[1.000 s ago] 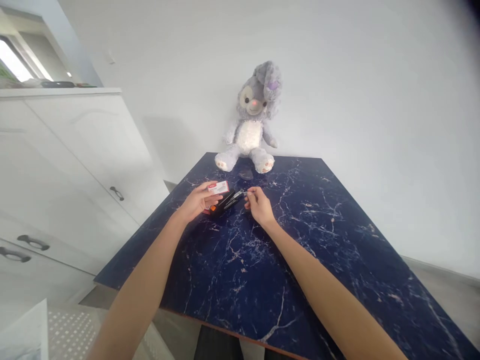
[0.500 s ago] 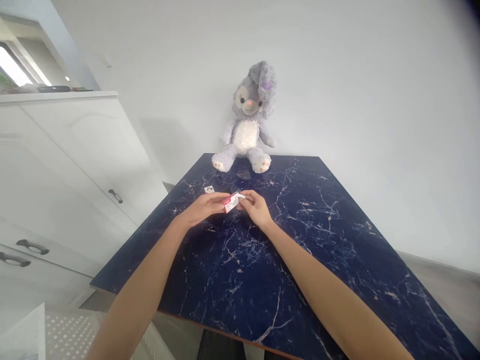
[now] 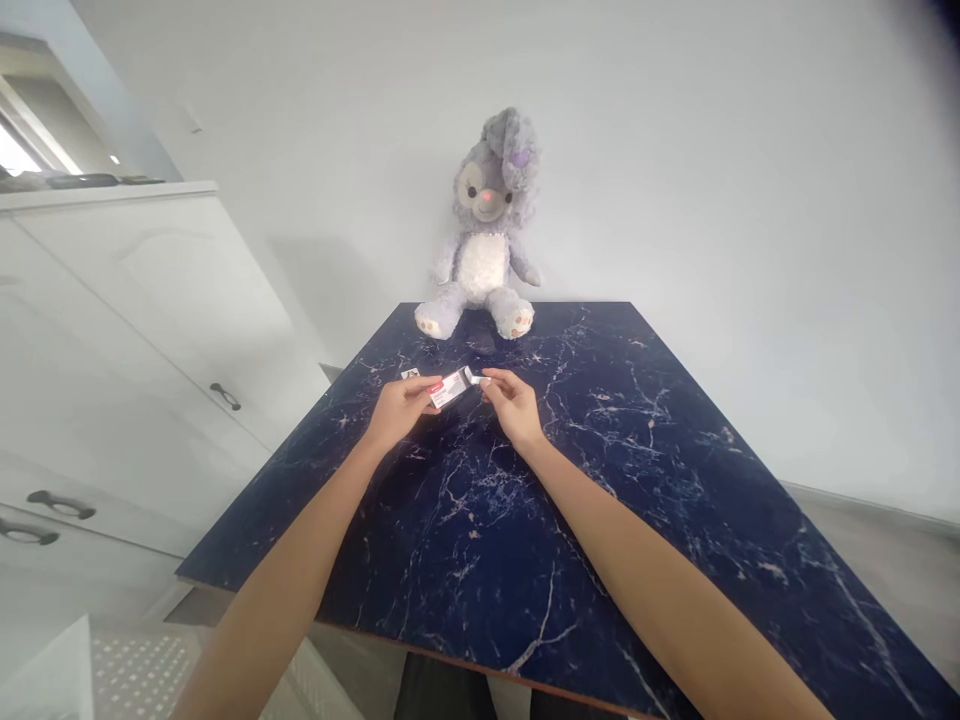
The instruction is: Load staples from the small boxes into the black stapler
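A small red-and-white cardboard box (image 3: 451, 388) is held above the table, tilted with its right end higher. My left hand (image 3: 397, 408) is closed on its left end, thumb and fingers on opposite sides. At the right end, which looks open and dark inside, a white flap (image 3: 480, 380) sticks out. My right hand (image 3: 514, 403) pinches that flap between thumb and fingertips. Just behind my left hand a small white printed piece (image 3: 409, 373) lies on the table, partly hidden by the fingers.
A dark blue marble-patterned table (image 3: 480, 560) spreads beneath both arms. At its far edge a grey plush rabbit (image 3: 484, 240) sits against the wall, a dark round object (image 3: 481, 343) in front of its feet. White cabinets (image 3: 150, 350) stand to the left.
My left hand and the box have shifted slightly left, away from my right hand. More of the box's right end and its flap now show. The whole view has shifted a little.
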Demonstrator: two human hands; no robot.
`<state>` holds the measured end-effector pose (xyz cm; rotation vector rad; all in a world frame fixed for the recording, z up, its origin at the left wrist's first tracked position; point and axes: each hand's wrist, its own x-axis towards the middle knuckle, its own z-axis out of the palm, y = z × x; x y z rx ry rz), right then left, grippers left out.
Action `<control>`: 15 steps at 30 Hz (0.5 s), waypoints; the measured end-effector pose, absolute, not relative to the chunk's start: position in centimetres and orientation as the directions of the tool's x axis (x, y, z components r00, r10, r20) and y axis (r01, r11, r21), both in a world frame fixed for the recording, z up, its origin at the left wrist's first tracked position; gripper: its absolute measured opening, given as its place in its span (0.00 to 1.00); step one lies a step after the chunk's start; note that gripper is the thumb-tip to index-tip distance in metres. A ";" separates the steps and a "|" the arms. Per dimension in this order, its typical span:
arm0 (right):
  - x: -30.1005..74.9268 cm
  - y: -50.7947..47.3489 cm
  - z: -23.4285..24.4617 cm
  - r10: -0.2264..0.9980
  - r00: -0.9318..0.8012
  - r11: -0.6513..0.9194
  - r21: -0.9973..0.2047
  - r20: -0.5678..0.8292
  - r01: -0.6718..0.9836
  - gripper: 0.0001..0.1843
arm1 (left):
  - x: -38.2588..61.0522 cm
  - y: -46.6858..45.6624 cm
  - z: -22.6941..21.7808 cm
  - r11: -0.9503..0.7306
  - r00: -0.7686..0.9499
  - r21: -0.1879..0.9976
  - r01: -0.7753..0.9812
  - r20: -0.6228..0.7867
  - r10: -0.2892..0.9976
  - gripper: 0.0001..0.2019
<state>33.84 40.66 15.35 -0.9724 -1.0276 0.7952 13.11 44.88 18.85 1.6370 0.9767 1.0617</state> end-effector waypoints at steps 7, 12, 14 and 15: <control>33.3 39.9 15.7 0.801 0.374 0.393 -0.882 0.467 0.260 0.14 | 13.0 44.6 18.8 -0.303 0.372 0.938 0.165 0.226 0.900 0.20; 33.0 39.4 16.0 0.750 0.290 0.473 -0.787 0.595 0.396 0.11 | 12.5 45.1 18.8 -0.181 0.380 0.979 0.090 0.134 0.915 0.21; 33.0 39.3 16.1 0.761 0.280 0.480 -0.799 0.585 0.363 0.12 | 12.4 45.2 18.9 -0.147 0.385 0.987 0.070 0.110 0.917 0.22; 33.0 39.3 16.0 0.771 0.299 0.467 -0.819 0.562 0.334 0.13 | 12.3 45.1 18.9 -0.141 0.388 0.988 0.063 0.106 0.916 0.22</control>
